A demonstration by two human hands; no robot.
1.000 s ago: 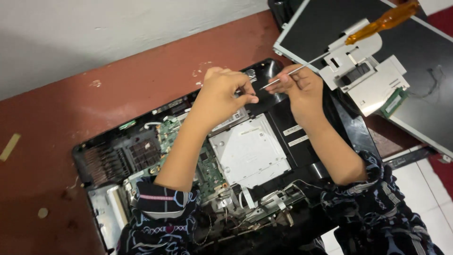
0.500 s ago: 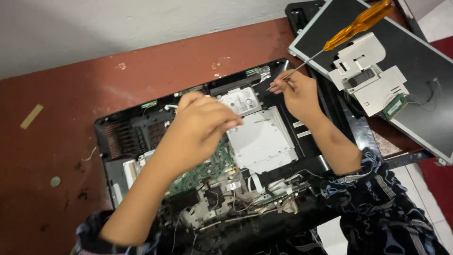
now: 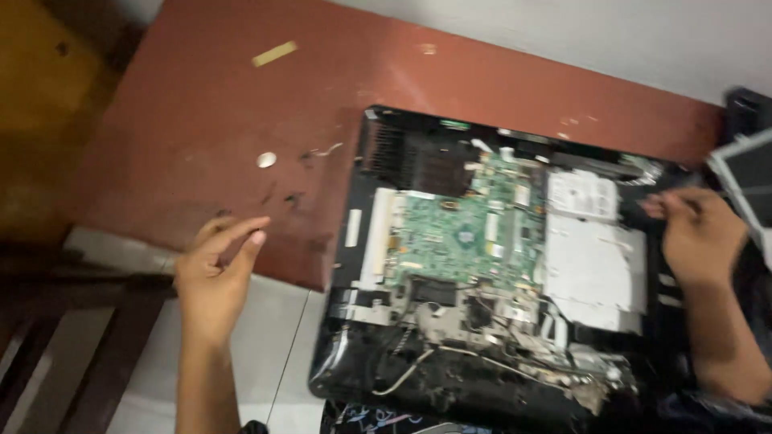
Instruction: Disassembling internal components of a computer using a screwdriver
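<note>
An opened laptop base [image 3: 354, 241] lies on the red-brown table [image 3: 201, 120], with its green circuit board [image 3: 458, 237] and silver drive cover [image 3: 595, 273] exposed. My left hand [image 3: 213, 273] hovers off the laptop's left side over the table's near edge. Its thumb and fingertips are pinched together, and I see nothing between them. Small dark screws [image 3: 291, 197] and a coin cell [image 3: 266, 159] lie just beyond it. My right hand [image 3: 700, 233] rests curled on the laptop's right edge. Blur hides whether it holds anything.
A grey panel [image 3: 744, 173] shows at the right edge. A strip of yellowish tape [image 3: 274, 54] lies at the table's far side. Pale floor tiles [image 3: 265, 354] and a dark wooden frame [image 3: 48, 354] sit below the table's near edge.
The view has swung left. My left hand left the circuit board and moved out over the table's edge. The orange-handled screwdriver in my right hand is no longer visible.
</note>
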